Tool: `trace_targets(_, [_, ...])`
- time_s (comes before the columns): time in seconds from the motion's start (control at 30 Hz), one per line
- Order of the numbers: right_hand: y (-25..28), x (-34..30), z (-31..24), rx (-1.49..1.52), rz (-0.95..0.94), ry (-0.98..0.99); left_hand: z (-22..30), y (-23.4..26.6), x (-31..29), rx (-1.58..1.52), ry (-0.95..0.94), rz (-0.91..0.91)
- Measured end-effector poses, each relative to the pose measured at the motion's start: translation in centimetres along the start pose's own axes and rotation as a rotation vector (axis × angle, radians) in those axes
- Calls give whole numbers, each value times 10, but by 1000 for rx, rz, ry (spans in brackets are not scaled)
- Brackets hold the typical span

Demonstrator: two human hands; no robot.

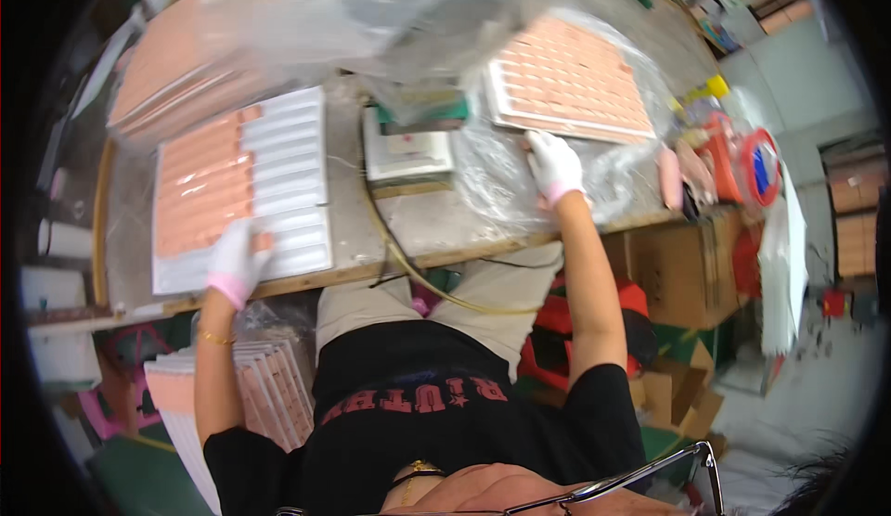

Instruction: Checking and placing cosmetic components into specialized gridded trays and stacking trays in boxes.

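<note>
My left hand (pixel 239 254), in a white glove with a pink cuff, is at the near edge of a white ribbed tray (pixel 288 168). Flat peach pieces (pixel 200 182) cover the tray's left part; its right part shows bare white ridges. The left fingers are bent together, with a small peach-coloured bit at their tips that I cannot make out. My right hand (pixel 555 165), gloved alike, is by the near left corner of another tray (pixel 571 75) full of peach pieces. Its fingers are curled, and whatever is in them is hidden.
Between the trays stands a small green-and-white bench device (pixel 408 149) with a cable (pixel 385 233). Clear plastic sheeting (pixel 343 6) hangs over the back. More peach sheets (pixel 186 61) are stacked at far left. An orange-red container (pixel 733 159) stands at right. Filled trays (pixel 264 377) lean below the table.
</note>
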State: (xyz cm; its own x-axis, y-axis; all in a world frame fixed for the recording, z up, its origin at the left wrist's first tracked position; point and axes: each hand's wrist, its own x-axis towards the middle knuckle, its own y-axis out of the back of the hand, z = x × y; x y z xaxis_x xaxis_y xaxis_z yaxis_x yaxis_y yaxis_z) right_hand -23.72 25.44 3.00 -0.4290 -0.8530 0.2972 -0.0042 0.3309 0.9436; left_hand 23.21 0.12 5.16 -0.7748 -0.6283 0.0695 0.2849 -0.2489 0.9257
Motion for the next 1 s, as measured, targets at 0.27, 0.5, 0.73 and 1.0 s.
trace_targets(0.27, [0, -7, 3, 92, -203, -274, 85, -61, 66, -762, -80, 10])
trace_targets(0.5, [17, 2, -154, 1291, -75, -221, 126, -81, 104, -1144, 92, -174])
trace_targets(0.73, [-6, 0, -161, 878, 202, 115, 148, -90, 107, -1172, 56, -160])
trace_targets(1.0, [-4, 2, -172, 857, 109, 112, 121, -94, 109, -1540, 20, -492])
